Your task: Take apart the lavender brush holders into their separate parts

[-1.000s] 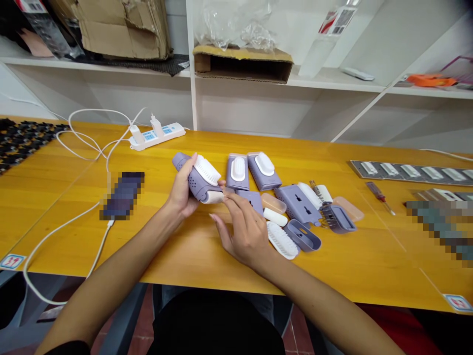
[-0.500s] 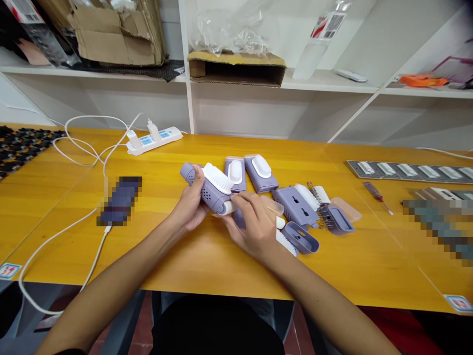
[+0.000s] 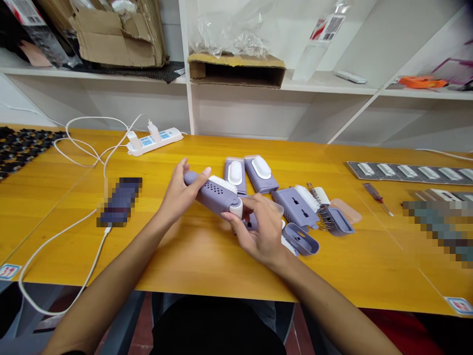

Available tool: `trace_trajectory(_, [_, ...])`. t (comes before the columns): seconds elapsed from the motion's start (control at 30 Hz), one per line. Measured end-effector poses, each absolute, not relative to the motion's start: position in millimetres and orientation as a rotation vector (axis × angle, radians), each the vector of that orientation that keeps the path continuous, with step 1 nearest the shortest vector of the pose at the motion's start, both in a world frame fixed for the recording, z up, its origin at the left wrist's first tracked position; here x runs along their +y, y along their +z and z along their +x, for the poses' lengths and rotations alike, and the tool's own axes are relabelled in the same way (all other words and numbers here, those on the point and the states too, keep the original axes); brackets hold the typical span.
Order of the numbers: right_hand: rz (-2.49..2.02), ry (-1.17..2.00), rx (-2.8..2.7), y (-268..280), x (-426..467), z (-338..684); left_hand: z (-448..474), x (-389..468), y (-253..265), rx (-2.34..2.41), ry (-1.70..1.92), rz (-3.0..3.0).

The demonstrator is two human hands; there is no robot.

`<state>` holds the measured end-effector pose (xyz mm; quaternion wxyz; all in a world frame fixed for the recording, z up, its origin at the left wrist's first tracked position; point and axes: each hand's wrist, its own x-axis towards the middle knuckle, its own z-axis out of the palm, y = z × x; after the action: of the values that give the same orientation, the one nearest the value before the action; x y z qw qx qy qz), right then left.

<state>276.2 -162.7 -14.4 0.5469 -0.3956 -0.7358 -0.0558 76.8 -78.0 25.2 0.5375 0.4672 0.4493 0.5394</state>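
Left of the slotted lilac housing [image 3: 293, 204], the lilac brush body [image 3: 213, 195] is held over the tabletop [image 3: 185, 266], slanting toward the wearer's right. The left hand [image 3: 179, 193] has its grip wrapped around the far end, thumb along the top; the right hand [image 3: 264, 229] has a narrow grip, thumb and fingers closed about the white roller [image 3: 235, 209] at the near end. The work in hand seems to be at that roller, so it calls for a firm left hold, light fingertip pressure in line with the roller, and no squeezing of the white bristles [image 3: 223, 184]. The body looks like smooth matt plastic pierced with round holes; the roller looks finely ribbed. Behind and left of the housing lie two lilac units with oval white caps [image 3: 235, 175] [image 3: 261, 169]; in front is a hollow round-ended shell [image 3: 303, 239], and just behind its right end a coiled metal spring [image 3: 312, 191].
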Motion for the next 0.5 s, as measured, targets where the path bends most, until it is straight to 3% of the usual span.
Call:
trace_trajectory(0.07, [-0.963, 0.047, -1.723, -9.3, -166.6, 275.2, 69.5, -80.9, 33.9, 1.171, 1.335, 1.524])
trace_trajectory(0.2, [-0.992, 0.297, -1.707, -4.1, -173.3, 273.7, 62.9, -93.7, 49.0, 0.792, 0.953, 1.95])
trace_trajectory(0.3, [-0.979, 0.348, -1.718, -4.6, -175.5, 274.0, 63.6, -99.2, 49.1, 0.567, 0.751, 2.027])
trace_trajectory(0.5, [-0.983, 0.28, -1.759, -5.8, -174.1, 278.0, 68.0, -100.5, 36.7, 0.631, 0.77, 2.004])
